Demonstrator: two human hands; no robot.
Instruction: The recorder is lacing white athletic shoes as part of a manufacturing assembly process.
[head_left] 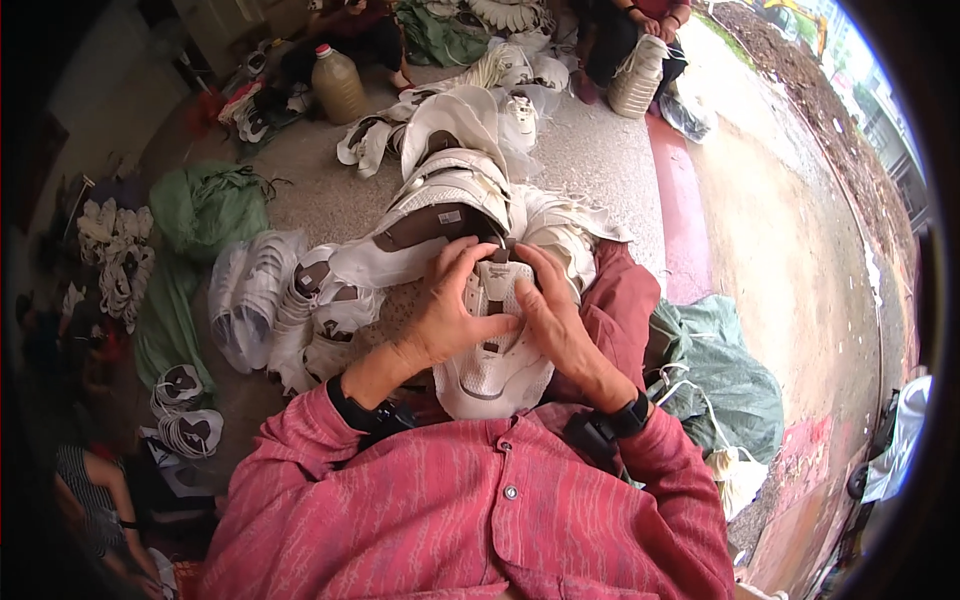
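A white shoe upper with a perforated toe and brown lining lies at my lap, its toe toward me. My left hand grips its left side, fingers curled at the collar and thumb laid across the lacing area. On the opposite side, my right hand holds the collar edge, with the thumb along the tongue and the fingers partly hidden behind. Between my hands the tongue's brown top edge shows. Just beyond them, a nested stack of white shoe uppers with brown linings stretches away from me.
White uppers in clear plastic lie left, near green sacks. A green bag sits by my right arm. Farther off stand a red-capped jug and a seated person holding a stack of uppers. Another person's arm shows lower left.
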